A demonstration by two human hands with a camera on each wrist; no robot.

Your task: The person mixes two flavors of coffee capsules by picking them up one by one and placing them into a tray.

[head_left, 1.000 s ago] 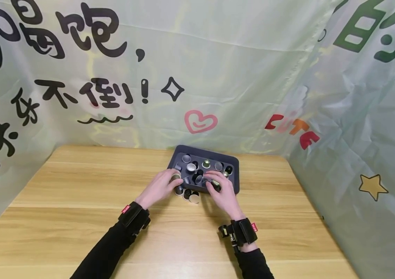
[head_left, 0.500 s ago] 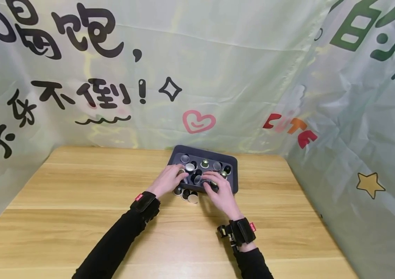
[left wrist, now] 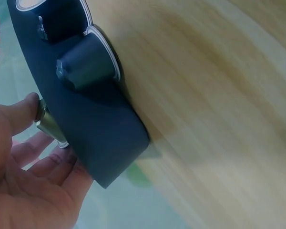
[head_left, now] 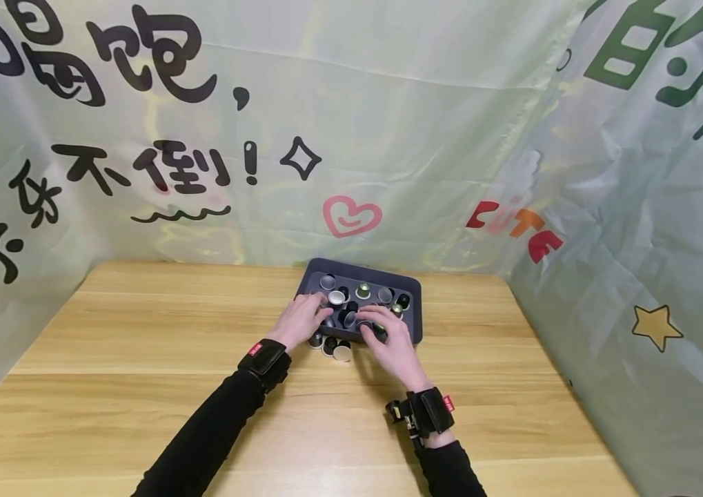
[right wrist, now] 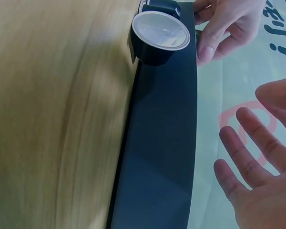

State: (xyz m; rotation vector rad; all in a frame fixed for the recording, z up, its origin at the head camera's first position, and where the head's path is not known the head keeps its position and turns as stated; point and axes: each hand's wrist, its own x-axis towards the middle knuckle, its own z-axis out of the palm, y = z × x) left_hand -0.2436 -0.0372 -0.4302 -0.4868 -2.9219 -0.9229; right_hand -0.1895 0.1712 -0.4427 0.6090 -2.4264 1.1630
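Observation:
My left hand (head_left: pixel 301 319) is over the left side of a dark grey tray (head_left: pixel 363 270). In the left wrist view, its thumb and fingers pinch a gold-green coffee capsule (left wrist: pixel 49 125) just beyond the tray wall. My right hand (head_left: pixel 396 351) hovers at the tray's front right, and the right wrist view shows its fingers spread with nothing between them. Inside the tray are several capsules, among them a white-lidded one (head_left: pixel 336 297), a green one (head_left: pixel 363 291) and a black one (head_left: pixel 403 301). The fingers hide part of the tray.
Against the tray's front wall, several dark capsules lie on the wooden table (head_left: pixel 202 414), one with its pale lid (head_left: pixel 343 353) towards me. A printed cloth (head_left: pixel 426 138) hangs behind the table and along its right side.
With the capsule, my left hand has moved right from the tray's left edge to over its inside. The right hand has barely moved. The head view has shifted slightly.

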